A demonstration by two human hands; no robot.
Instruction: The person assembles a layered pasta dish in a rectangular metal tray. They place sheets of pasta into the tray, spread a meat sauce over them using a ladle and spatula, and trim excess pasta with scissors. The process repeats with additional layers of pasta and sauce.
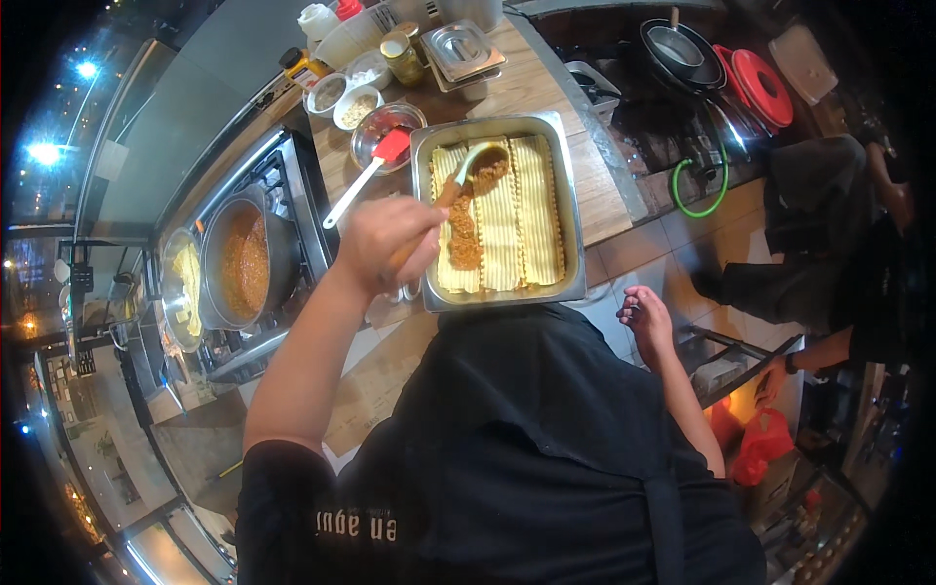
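Note:
My left hand (388, 239) is wrapped round the wooden handle of a ladle (480, 156) with a pale bowl. The bowl is tipped over a deep metal pan (575, 210), and brown meat sauce (464, 239) lies beneath it in a strip. Ridged lasagna sheets (502, 229) with wavy edges line the pan in lengthwise rows; the sauce covers part of the left row. Off the pan's near right corner, my right hand (645, 317) hangs in the air, its fingers loosely bent and apart, with nothing seen in them.
Left of the pan, a red spatula (390, 146) rests across a glass bowl (414, 115). Small bowls (358, 107) and jars stand behind. A pot of sauce (249, 258) sits on the stove at left. Another person (819, 244) is at right, near a red lid (760, 88).

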